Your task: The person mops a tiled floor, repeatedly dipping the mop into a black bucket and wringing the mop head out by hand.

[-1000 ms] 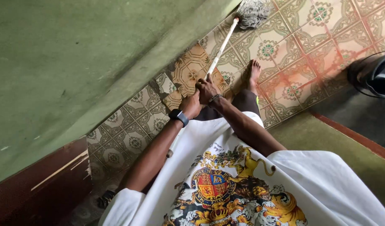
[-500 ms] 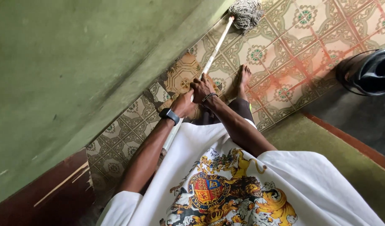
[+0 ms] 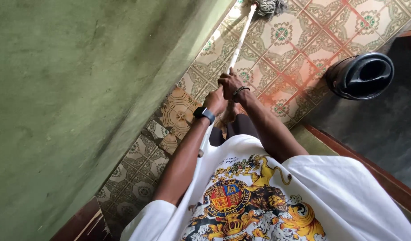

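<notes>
Both of my hands grip the pale wooden handle of a mop (image 3: pixel 241 38). My right hand (image 3: pixel 230 83) holds it higher up the shaft, with a bead bracelet on the wrist. My left hand (image 3: pixel 215 100) grips just below, with a dark watch on that wrist. The handle runs up and away from me to a grey string mop head (image 3: pixel 270 6) lying on the patterned floor tiles (image 3: pixel 299 49) at the top edge of the view, close to the green wall.
A green painted wall (image 3: pixel 80 89) runs along the left. A black bucket (image 3: pixel 359 76) stands on the floor at the right. A dark floor area (image 3: pixel 384 129) with a red-brown edge lies at the lower right. My white printed shirt fills the bottom.
The mop head has slid further away along the wall toward the top of the view. My hands moved forward with the handle, and the bucket now shows fully at the right.
</notes>
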